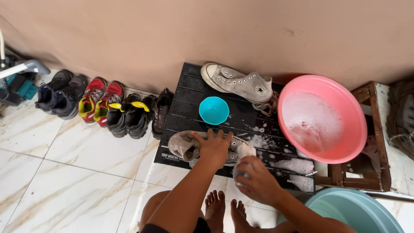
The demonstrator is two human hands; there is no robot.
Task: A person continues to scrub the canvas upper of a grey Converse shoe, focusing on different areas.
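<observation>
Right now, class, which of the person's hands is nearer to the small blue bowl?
Left. The left hand presses on the sneaker just below the blue bowl. The right hand is farther down and to the right, by the sneaker's toe.

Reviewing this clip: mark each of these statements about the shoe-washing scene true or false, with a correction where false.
1. The left hand presses down on a grey high-top shoe lying on the black slatted board. True.
2. The pink basin is empty and dry. False: it holds foamy water.
3. A small turquoise bowl sits on the board between the two grey shoes. True.
4. The second grey shoe lies inside the pink basin. False: it lies on the board near the wall.
5. The right hand rests flat and open on the tiles. False: it is closed around something at the shoe's toe end.
</observation>
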